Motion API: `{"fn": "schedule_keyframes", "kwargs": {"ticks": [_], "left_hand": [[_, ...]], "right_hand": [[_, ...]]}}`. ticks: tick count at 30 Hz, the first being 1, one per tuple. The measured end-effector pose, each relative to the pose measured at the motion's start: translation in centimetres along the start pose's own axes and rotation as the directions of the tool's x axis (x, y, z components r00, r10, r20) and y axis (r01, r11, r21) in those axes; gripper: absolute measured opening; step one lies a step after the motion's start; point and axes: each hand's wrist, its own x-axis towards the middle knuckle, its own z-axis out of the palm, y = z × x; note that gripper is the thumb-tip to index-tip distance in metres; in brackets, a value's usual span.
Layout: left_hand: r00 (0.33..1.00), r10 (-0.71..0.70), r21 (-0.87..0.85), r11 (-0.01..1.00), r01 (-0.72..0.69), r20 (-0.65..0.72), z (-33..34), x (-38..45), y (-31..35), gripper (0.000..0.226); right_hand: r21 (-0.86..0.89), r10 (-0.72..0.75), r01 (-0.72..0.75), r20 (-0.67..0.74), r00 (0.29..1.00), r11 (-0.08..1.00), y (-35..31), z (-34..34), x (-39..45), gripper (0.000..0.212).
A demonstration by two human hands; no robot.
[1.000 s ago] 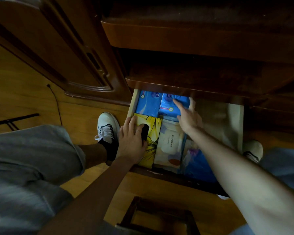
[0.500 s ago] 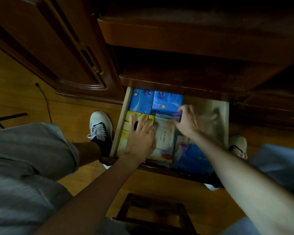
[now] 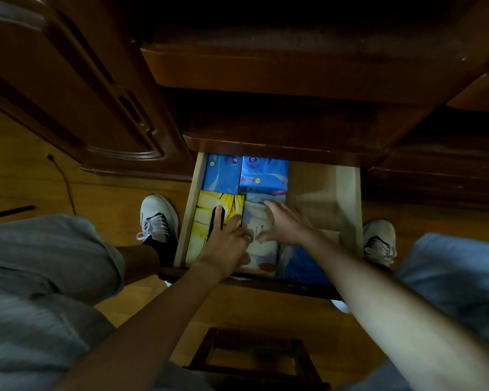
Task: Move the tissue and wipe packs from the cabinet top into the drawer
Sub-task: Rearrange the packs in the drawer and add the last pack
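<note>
Pale wooden drawer (image 3: 347, 198), pulled out from under the dark brown wooden cabinet (image 3: 294, 80), seen from above.

5 packs inside, filling the left and middle part:
- 2 blue plastic tissue packs side by side at the back: the left blue pack (image 3: 222, 176) and the right blue pack (image 3: 264, 173), touching each other.
- Yellow tissue box with a dark oval slot (image 3: 209, 221) at front left, against the drawer's left wall.
- Pale white wipe pack with an orange mark (image 3: 261, 249) just right of the yellow box, touching it.
- Dark blue pack (image 3: 302, 263) at front, right of the white one, partly under the right forearm.

Right side of the drawer floor shows bare wood.

Left hand (image 3: 227, 244): palm down, fingers straight and close together, lying across the seam between yellow box and white pack. A ring shows on 1 finger.

Right hand (image 3: 284, 221): palm down on the white pack, fingers extended and slightly spread, tips reaching its far edge. Somewhat blurred; gripping nothing that I can make out.

Person crouches over the drawer, grey trousers, 1 white sneaker (image 3: 158, 218) left of the drawer, another (image 3: 378, 241) to the right. Wooden floor (image 3: 26, 179) with a thin black cable (image 3: 65, 187).
</note>
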Motion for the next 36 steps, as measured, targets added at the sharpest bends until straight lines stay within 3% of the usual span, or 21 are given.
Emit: {"fn": "schedule_keyframes", "kwargs": {"ticks": [2,7,9,11,14,16,18,19,20,23,24,25,29,31,33,36], "left_hand": [[0.999,-0.025,-0.048,0.999,0.023,-0.033,-1.4,-0.3,0.0,0.048],[0.950,-0.129,-0.141,0.986,0.092,-0.283,-9.2,-1.1,-2.9,0.046],[0.897,-0.169,-0.173,0.979,0.106,-0.408,-14.0,-2.2,-4.4,0.043],[0.803,-0.196,-0.203,0.974,0.095,-0.563,-19.2,-3.9,-5.3,0.037],[0.594,-0.168,-0.180,0.983,0.039,-0.787,-26.7,-6.9,-6.1,0.029],[0.448,-0.130,-0.141,0.990,0.007,-0.884,-31.6,-8.3,-6.6,0.025],[0.347,-0.099,-0.102,0.995,0.008,-0.933,-36.1,-9.0,-7.1,0.022],[0.325,-0.094,-0.093,0.996,0.019,-0.941,-38.1,-9.0,-7.4,0.022],[0.324,-0.104,-0.099,0.995,0.030,-0.940,-39.9,-8.7,-7.6,0.023],[0.424,-0.200,-0.198,0.979,0.048,-0.883,-43.5,-7.3,-8.5,0.028],[0.465,-0.221,-0.222,0.974,0.053,-0.857,-44.3,-6.6,-8.8,0.029],[0.499,-0.235,-0.237,0.970,0.061,-0.834,-44.8,-5.8,-9.0,0.031],[0.573,-0.248,-0.250,0.965,0.076,-0.782,-46.6,-2.6,-9.8,0.032],[0.606,-0.239,-0.248,0.966,0.071,-0.758,-47.8,-0.7,-10.1,0.032],[0.629,-0.231,-0.243,0.968,0.069,-0.742,-49.2,1.4,-10.6,0.031],[0.654,-0.225,-0.232,0.970,0.078,-0.722,-51.2,4.8,-11.7,0.029]], "right_hand": [[0.064,0.004,-0.002,-0.040,0.999,0.998,-0.6,-1.5,-1.3,0.106],[0.106,0.007,0.016,-0.212,0.977,0.994,-3.4,-9.4,-6.6,0.077],[0.078,-0.049,0.077,-0.307,0.950,0.994,-4.9,-13.8,-10.0,0.057],[-0.039,-0.144,0.142,-0.439,0.887,0.989,-6.4,-18.2,-14.1,0.033],[-0.179,-0.264,0.195,-0.688,0.676,0.964,-8.9,-24.4,-20.1,0.023],[-0.275,-0.356,0.238,-0.824,0.441,0.931,-10.3,-28.2,-23.1,0.021],[-0.403,-0.441,0.201,-0.871,0.215,0.893,-11.3,-32.4,-24.9,0.020],[-0.429,-0.451,0.152,-0.875,0.175,0.891,-11.7,-34.4,-25.3,0.023],[-0.410,-0.422,0.098,-0.881,0.213,0.907,-12.0,-36.3,-25.5,0.028],[-0.276,-0.195,-0.061,-0.802,0.565,0.959,-12.0,-39.5,-24.5,0.049],[-0.309,-0.173,-0.117,-0.763,0.623,0.944,-11.8,-39.7,-23.9,0.053],[-0.361,-0.188,-0.161,-0.757,0.625,0.919,-11.4,-39.6,-23.2,0.054],[-0.413,-0.308,-0.216,-0.866,0.395,0.884,-10.6,-39.6,-21.6,0.047],[-0.437,-0.358,-0.225,-0.877,0.320,0.871,-10.3,-40.3,-21.1,0.044],[-0.441,-0.370,-0.218,-0.879,0.300,0.871,-10.4,-41.7,-20.4,0.041],[-0.443,-0.356,-0.208,-0.866,0.352,0.872,-10.4,-44.8,-18.4,0.037]]}}
